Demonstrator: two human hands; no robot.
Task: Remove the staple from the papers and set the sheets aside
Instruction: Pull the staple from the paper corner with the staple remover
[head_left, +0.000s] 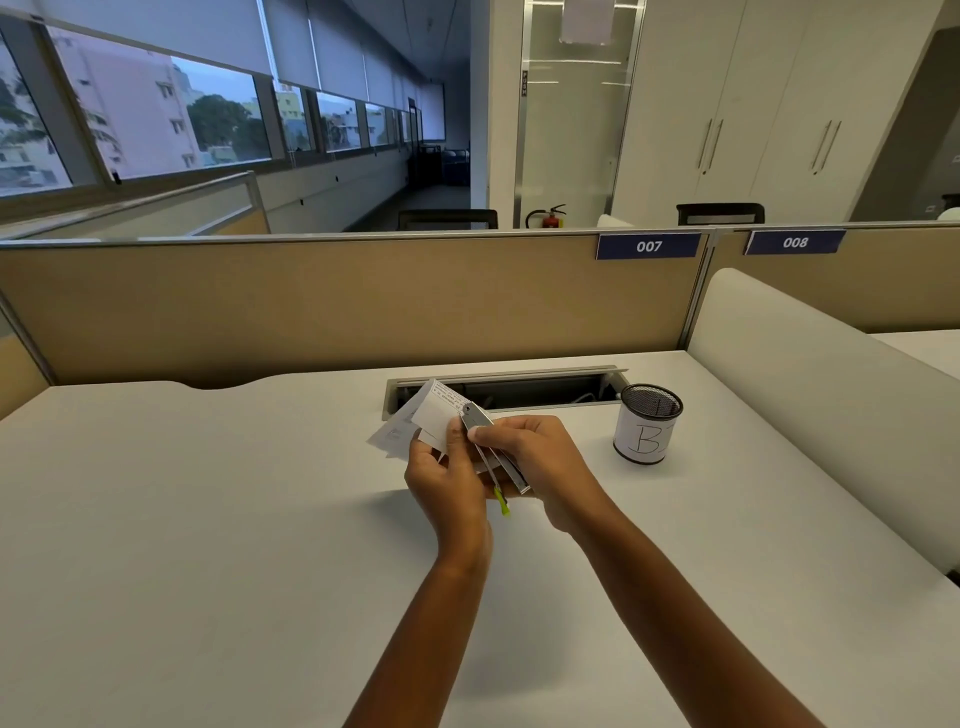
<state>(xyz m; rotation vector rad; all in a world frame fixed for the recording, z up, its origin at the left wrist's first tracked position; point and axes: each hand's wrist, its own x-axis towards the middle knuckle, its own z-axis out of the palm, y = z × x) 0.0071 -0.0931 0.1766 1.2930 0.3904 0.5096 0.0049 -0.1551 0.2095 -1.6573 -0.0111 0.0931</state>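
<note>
1. The papers (434, 415) are held up over the white desk (208, 519), just in front of the open cable slot (519, 387). They look like a few small, thin sheets, light and floppy; the far corners fan apart and sag a little, so they will bend or tear if pulled hard.
2. The left hand (441, 478) has its fingers closed on the near edge of the papers, thumb on top. That looks like the right place to hold them, close to the fastened corner, so the sheets stay flat while the staple is worked.
3. The right hand (530, 457) is closed around a slim metal tool (491, 447) with a yellow-green end; its tip rests on the papers near the left thumb. It is stiff and smooth, and I judge it is being used to pry the staple.
4. The staple itself is too small to see from here.
5. Writing: the top sheet carries a few lines of small print, too fine to read. The mesh pen cup (647, 423), standing apart to the right, wears a paper band with a hand-drawn "B". Blue tags on the partition (337, 306) read "007" and "008".
</note>
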